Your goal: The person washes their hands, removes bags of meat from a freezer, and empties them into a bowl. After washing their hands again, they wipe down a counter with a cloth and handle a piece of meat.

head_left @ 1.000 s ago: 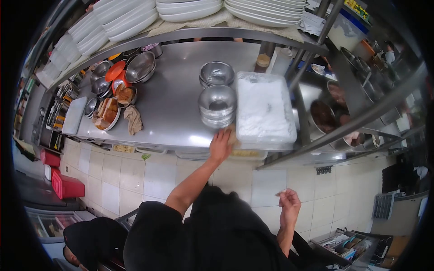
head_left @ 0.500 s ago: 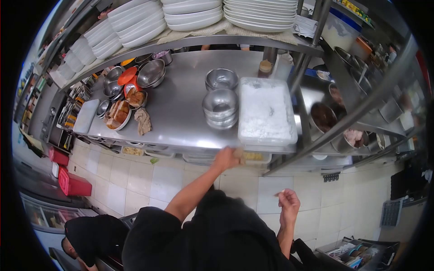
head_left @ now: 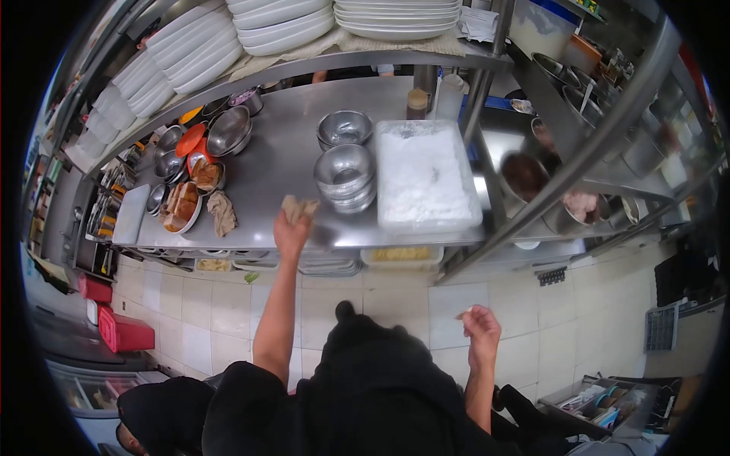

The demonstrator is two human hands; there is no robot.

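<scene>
My left hand point(head_left: 292, 232) is closed around a crumpled tan cloth point(head_left: 299, 207) at the front part of the steel counter point(head_left: 281, 144), left of the stacked metal bowls point(head_left: 346, 171). Held over the floor tiles at the lower right, my right hand point(head_left: 481, 323) pinches a small brownish piece point(head_left: 461, 315) too small to identify. A tub of white powder point(head_left: 428, 175) sits right of the bowls. Farther left, a second crumpled cloth point(head_left: 222, 213) lies beside a bowl of browned bread-like pieces point(head_left: 181, 207).
White plates and bowls point(head_left: 285, 23) are stacked on the overhead shelf point(head_left: 319, 67). A slanted metal post point(head_left: 563, 175) stands at the right. Another person point(head_left: 163, 410) in black bends at the lower left. Red bins point(head_left: 125, 328) stand on the left floor.
My left hand, with the cloth, has moved left and forward from the counter's front edge onto its surface. My right hand remains raised with the small piece. The view has shifted slightly.
</scene>
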